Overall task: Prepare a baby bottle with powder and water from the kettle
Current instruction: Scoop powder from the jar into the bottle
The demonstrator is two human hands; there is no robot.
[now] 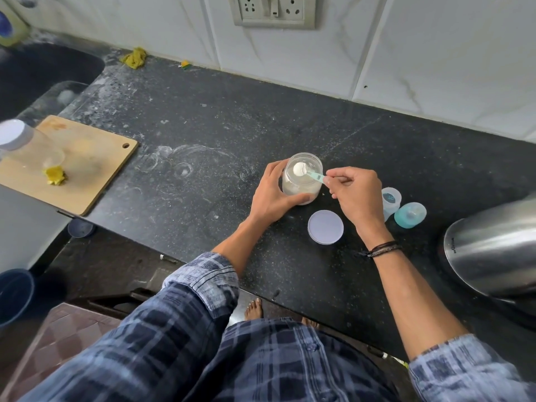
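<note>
A clear jar of white powder [300,188] stands open on the black counter [203,140]. My left hand [271,195] grips its side. My right hand [355,195] pinches the handle of a teal scoop [311,174], whose bowl, heaped with powder, sits at the jar's mouth. The jar's white lid [325,227] lies flat in front of the jar. Right of my right hand stand the small clear baby bottle [391,200], partly hidden by that hand, and its teal nipple cap [410,215]. The steel kettle [490,250] sits at the far right.
A wooden cutting board [84,169] at the left holds a lying clear jar with a white lid [26,143] and a yellow scrap. A dark sink [37,74] is at the back left. A wall socket [274,10] is on the tiles behind.
</note>
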